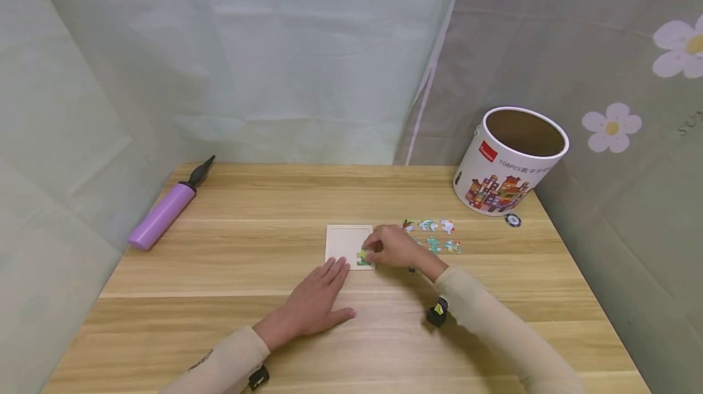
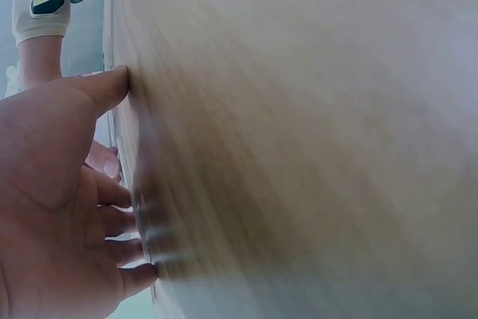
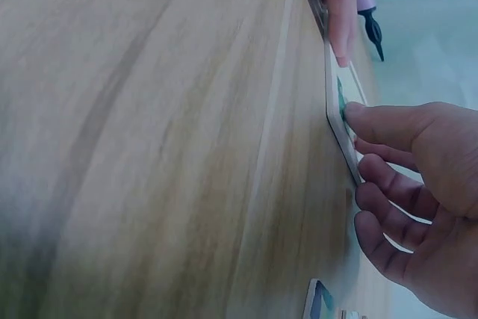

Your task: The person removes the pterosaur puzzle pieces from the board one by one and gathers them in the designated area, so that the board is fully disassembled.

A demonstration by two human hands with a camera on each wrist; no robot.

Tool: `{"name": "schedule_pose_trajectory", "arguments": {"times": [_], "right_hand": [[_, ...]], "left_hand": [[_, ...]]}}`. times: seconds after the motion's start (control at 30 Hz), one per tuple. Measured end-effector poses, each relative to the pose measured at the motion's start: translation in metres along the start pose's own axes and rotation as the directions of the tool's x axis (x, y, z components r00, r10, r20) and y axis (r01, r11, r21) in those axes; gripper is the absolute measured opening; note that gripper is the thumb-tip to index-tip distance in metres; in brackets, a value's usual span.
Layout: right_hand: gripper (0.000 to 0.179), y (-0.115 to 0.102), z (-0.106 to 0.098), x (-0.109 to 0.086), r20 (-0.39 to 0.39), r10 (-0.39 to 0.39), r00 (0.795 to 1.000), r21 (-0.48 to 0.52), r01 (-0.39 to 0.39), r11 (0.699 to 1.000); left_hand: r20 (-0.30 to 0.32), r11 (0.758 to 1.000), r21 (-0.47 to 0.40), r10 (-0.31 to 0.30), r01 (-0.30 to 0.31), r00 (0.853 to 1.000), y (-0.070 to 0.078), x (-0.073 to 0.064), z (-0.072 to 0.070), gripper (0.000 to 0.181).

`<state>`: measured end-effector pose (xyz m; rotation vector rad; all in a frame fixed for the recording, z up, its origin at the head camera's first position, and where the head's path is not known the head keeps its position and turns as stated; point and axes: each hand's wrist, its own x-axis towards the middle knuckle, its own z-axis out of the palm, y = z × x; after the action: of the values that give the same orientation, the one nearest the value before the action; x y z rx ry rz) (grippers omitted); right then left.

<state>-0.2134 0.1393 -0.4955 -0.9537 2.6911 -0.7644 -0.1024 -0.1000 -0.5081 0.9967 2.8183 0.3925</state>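
Observation:
A pale square puzzle tray (image 1: 343, 239) lies flat on the wooden table. In its lower right corner is a green and yellow puzzle piece (image 1: 361, 258), which my right hand (image 1: 396, 246) pinches between thumb and forefinger; those fingers partly cover it. The right wrist view shows the right thumb (image 3: 381, 123) on the green piece, with the other fingers curled beside the tray edge. Palm down, my left hand (image 1: 315, 301) rests with straight fingertips on the tray's lower left edge, thumb spread out on the table.
Right of the tray, several loose puzzle pieces (image 1: 434, 245) lie in rows, some hidden by the right hand. A white printed bucket (image 1: 497, 168) stands at the back right, with a round chip (image 1: 513, 220) before it. A purple hand pump (image 1: 165, 214) lies at the left.

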Motion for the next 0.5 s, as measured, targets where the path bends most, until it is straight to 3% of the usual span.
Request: {"name": "schedule_pose_trajectory", "arguments": {"times": [0.17, 0.5], "right_hand": [[0.015, 0.0, 0.002, 0.0, -0.016, 0.012, 1.0, 0.033, -0.012, 0.999], [0.009, 0.003, -0.003, -0.011, -0.049, 0.041, 0.998, 0.22, -0.029, 0.975]], "left_hand": [[-0.012, 1.0, -0.008, 0.006, -0.006, 1.0, 0.0, 0.0, -0.001, 0.087], [0.001, 1.0, -0.019, -0.006, 0.006, 1.0, 0.0, 0.0, -0.001, 0.087]]}}
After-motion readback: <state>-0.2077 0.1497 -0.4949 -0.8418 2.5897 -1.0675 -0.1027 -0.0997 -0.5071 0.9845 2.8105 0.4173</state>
